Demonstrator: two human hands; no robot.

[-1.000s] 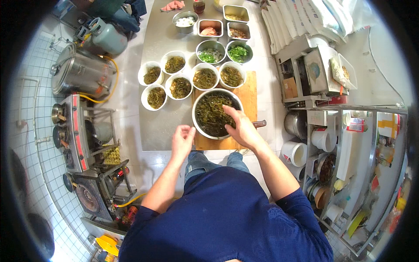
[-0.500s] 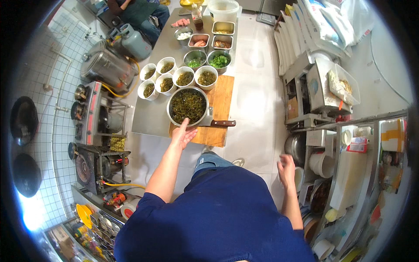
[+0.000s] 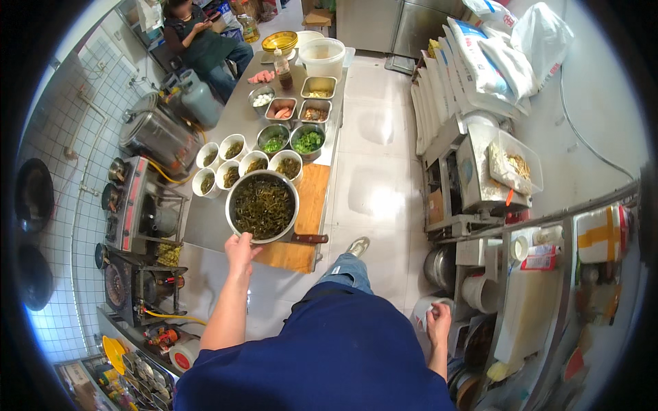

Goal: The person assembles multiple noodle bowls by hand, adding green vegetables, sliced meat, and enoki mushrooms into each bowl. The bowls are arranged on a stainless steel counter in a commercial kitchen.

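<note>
left hand [image 3: 240,254] grips the near rim of the steel bowl [image 3: 293,210], fingers closed on it. bowl is at the near end of the steel table [image 3: 207,220], over the wooden cutting board [image 3: 314,193], full of dark shredded greens [image 3: 262,205]; can't tell if it's resting or lifted. knife handle [image 3: 310,238] sticks out just right of it. six white bowls [image 3: 213,192] with similar greens sit beyond, to the left. right hand [image 3: 439,324] is out by the shelving, fingers loosely curled, nothing visible in it, near a white bucket [image 3: 420,312]; contact unclear.
</note>
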